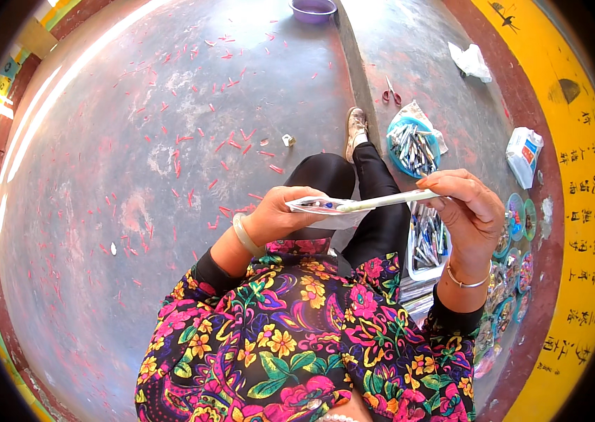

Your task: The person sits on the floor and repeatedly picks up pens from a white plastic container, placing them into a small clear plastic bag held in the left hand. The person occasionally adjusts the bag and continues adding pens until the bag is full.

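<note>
Left hand [276, 214] gripping clear sleeve [325, 207], right hand [469, 211] pinching white pen [389, 202], open floor [136, 176] leftward

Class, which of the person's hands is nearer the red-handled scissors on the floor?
Right. The right hand is below the scissors, slightly to their right; the left hand is farther, down-left.

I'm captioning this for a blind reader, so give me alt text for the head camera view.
Seen from above, a seated person in a floral top holds a clear packet in the left hand while the right hand holds a white pen at its mouth. A blue bowl of pens, scissors and red scraps lie on the floor.
</note>
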The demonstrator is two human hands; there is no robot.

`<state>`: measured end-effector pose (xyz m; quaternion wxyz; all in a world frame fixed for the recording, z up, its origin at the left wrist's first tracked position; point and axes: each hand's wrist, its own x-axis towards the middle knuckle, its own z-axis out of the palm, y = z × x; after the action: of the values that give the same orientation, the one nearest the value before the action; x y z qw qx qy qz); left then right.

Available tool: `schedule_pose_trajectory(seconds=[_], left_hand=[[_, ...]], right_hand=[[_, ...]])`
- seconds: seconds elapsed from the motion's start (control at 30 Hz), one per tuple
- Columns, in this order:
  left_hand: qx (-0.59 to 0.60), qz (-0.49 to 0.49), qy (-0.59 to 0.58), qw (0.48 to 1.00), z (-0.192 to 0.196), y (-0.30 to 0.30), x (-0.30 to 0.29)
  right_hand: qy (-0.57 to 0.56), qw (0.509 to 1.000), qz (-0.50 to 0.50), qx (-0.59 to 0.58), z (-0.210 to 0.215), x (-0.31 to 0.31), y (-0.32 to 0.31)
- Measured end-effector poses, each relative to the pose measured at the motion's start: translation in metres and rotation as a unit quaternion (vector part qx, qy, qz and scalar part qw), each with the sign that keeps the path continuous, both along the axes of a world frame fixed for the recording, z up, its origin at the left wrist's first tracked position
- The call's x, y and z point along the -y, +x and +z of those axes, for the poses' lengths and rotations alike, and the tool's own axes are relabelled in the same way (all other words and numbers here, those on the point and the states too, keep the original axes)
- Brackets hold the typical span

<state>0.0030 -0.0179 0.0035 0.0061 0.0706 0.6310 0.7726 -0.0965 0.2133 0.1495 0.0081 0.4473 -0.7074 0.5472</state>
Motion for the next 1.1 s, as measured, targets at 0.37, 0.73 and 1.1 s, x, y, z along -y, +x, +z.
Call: schedule_pose_trajectory(seconds=[0.37, 0.73, 1.1], left_hand=[[0.013, -0.02, 0.021, 0.999, 0.0, 0.001, 0.002], [0.009, -0.022, 0.05, 0.998, 0.006, 0.002, 0.003], [0.019, -0.001, 0.052, 0.998, 0.012, 0.003, 0.003]], right_hand=[[0.067, 0.995, -0.008, 0.078, -0.01, 0.029, 0.007], [0.079, 0.996, -0.029, 0.038, 0.002, 0.036, 0.014], [0.111, 0.99, -0.024, 0.078, -0.025, 0.051, 0.02]])
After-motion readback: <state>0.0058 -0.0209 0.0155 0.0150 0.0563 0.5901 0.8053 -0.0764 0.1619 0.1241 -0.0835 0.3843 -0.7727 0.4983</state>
